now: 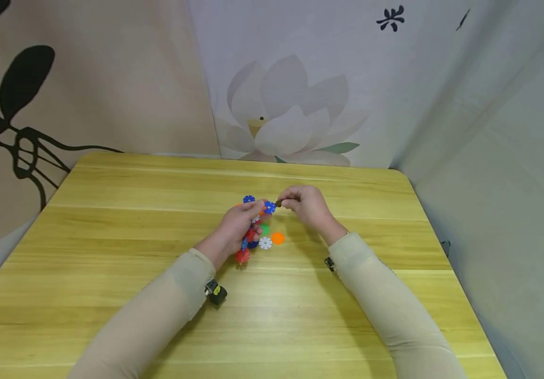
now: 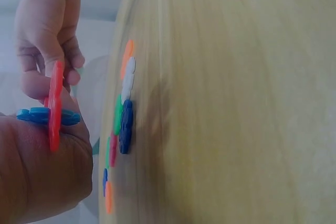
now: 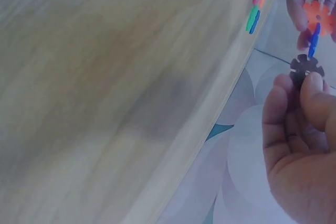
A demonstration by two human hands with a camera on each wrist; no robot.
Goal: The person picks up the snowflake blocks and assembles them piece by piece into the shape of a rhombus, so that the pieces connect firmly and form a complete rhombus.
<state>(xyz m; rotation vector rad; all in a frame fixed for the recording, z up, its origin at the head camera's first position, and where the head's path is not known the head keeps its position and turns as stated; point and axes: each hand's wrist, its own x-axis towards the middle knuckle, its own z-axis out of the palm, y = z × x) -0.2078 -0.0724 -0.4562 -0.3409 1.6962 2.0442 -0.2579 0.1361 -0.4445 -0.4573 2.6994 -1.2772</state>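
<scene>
My left hand [image 1: 235, 227] grips a chain of interlocked notched plastic discs over the table. At the chain's near end hang a red disc [image 2: 55, 106] and a blue disc [image 2: 31, 115] crossed through it. Toward the far end are an orange disc [image 3: 317, 18] and another blue disc [image 1: 269, 207]. A brown disc [image 3: 305, 68] is pinched between the thumb and fingers of my right hand [image 1: 311, 207]. Its edge meets that end blue disc; whether their slots are joined I cannot tell. The left palm hides the chain's middle.
Loose discs lie on the wooden table [image 1: 158, 310] under and beside the hands: orange [image 1: 278, 238], white [image 1: 265, 242], dark blue [image 2: 126, 127], green [image 1: 264, 229] and several more. A printed curtain [image 1: 295, 105] hangs behind the far table edge.
</scene>
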